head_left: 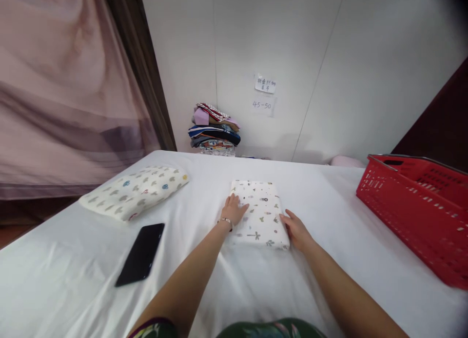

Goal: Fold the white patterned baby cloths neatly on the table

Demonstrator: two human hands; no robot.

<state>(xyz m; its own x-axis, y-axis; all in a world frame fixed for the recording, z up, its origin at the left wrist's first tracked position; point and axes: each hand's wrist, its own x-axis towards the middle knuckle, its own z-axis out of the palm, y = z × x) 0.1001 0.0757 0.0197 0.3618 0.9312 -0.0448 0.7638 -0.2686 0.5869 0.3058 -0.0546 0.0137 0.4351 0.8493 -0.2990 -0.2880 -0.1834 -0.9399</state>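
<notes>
A white cloth with small printed figures and plants (261,216) lies folded into a neat rectangle on the white-covered table (190,299). My left hand (233,211) rests on its left side with the fingers stretched out and a bracelet at the wrist. Against its right edge, my right hand (295,229) touches the fold with fingers extended; some of them are hidden beside the cloth. Neither hand is gripping it.
At left lies a cream cloth bundle with grey prints (141,189), and a black phone (141,255) is nearer me. A red plastic basket (413,206) stands at right. Behind the table rises a stack of folded fabrics (215,130) by the wall, below two paper notes (264,84).
</notes>
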